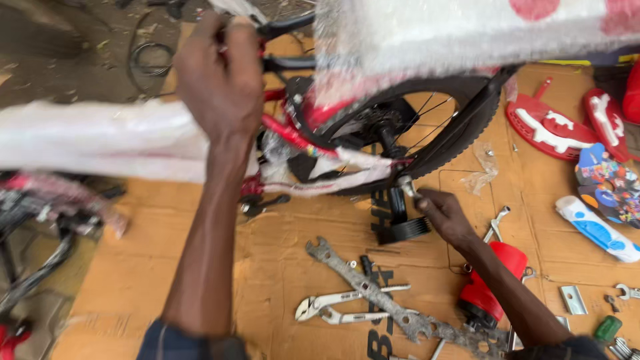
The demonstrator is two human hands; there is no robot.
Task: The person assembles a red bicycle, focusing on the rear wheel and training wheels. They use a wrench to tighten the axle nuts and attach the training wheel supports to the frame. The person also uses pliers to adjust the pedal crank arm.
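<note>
Flattened brown cardboard [167, 267] covers the ground; near lie a flat multi-wrench [373, 293] and pliers [333, 305], with red plastic guards [547, 127] far right.

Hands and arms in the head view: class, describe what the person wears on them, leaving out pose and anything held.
Both hands, the left hand and right hand, are bare: no gloves, and no rings or watch show. The forearms are bare too. A dark blue sleeve is pushed up near the left elbow, and a dark sleeve edge shows at the right arm's bottom corner.
</note>
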